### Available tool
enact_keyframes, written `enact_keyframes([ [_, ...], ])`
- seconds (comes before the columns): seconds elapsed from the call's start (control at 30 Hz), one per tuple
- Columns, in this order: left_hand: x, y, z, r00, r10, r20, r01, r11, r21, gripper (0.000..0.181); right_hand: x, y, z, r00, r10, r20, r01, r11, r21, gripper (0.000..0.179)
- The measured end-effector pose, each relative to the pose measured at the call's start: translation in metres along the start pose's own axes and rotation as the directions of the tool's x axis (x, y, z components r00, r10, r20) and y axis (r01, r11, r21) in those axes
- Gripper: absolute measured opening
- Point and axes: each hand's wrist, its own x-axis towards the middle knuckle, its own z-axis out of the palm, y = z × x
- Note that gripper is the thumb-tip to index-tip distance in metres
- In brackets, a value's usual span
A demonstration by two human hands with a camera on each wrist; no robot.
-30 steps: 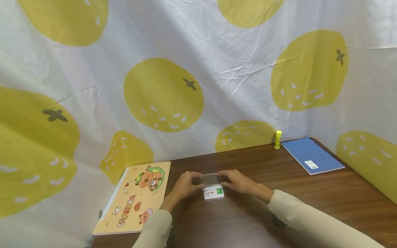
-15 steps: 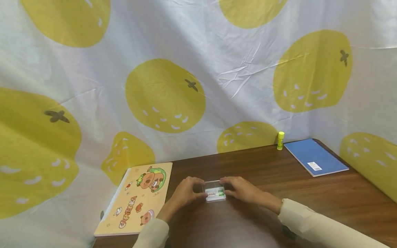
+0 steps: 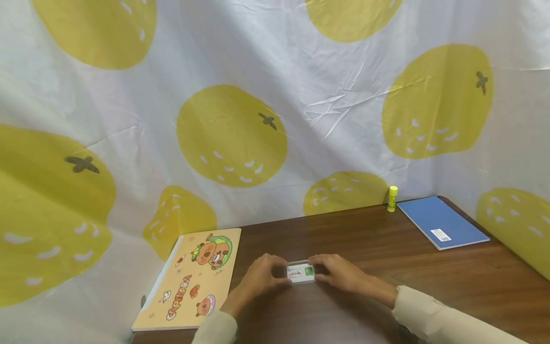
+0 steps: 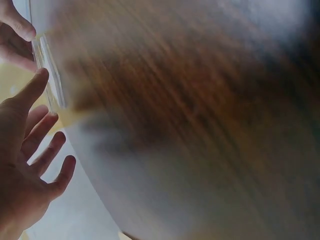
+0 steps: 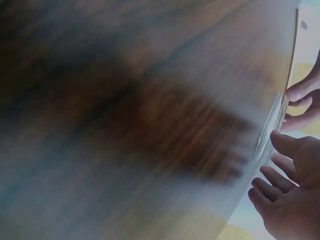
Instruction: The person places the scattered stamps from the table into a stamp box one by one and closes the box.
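Observation:
A small clear plastic case (image 3: 300, 273) with a hinged lid lies near the middle of the table, its lid down. Through it show a white printed card and a green square. At its left end my left hand (image 3: 263, 274) pinches the case between thumb and fingers; in the left wrist view the thumb of the left hand (image 4: 22, 145) is right at the case's edge (image 4: 54, 72). My right hand (image 3: 343, 273) grips the opposite end the same way. In the right wrist view the right hand (image 5: 290, 182) has its thumb against the case (image 5: 270, 127), other fingers spread loosely.
A cream capybara-printed pad or folder (image 3: 189, 282) lies to the left. Toward the back right stands a yellow glue stick (image 3: 392, 198), beside a blue spiral notebook (image 3: 442, 222). A fruit-print curtain (image 3: 240, 205) hangs along the back of the dark wooden table (image 3: 361, 229).
The case's clear lid has swung from standing open behind the base down over it. Both hands have come down and nearer with the lid, still holding its two ends.

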Motion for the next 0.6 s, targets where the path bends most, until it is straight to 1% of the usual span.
enact_keyframes([
  [0.23,-0.0013,0.0041,0.0018,1.0,-0.002,0.007,0.002,1.0,0.013,0.046,-0.0026,0.0027,0.0014,1.0,0.01,0.008,-0.01,1.0,0.015,0.037],
  [0.37,-0.0009,0.005,0.0026,1.0,-0.015,0.015,0.015,1.0,0.015,0.047,-0.0033,0.0033,0.0013,1.0,0.012,0.018,-0.013,1.0,0.025,0.038],
  [0.6,-0.001,0.0048,0.0033,1.0,-0.008,0.014,0.008,1.0,0.025,0.047,-0.0032,0.0042,0.0026,1.0,0.013,0.027,-0.014,0.999,0.039,0.037],
])
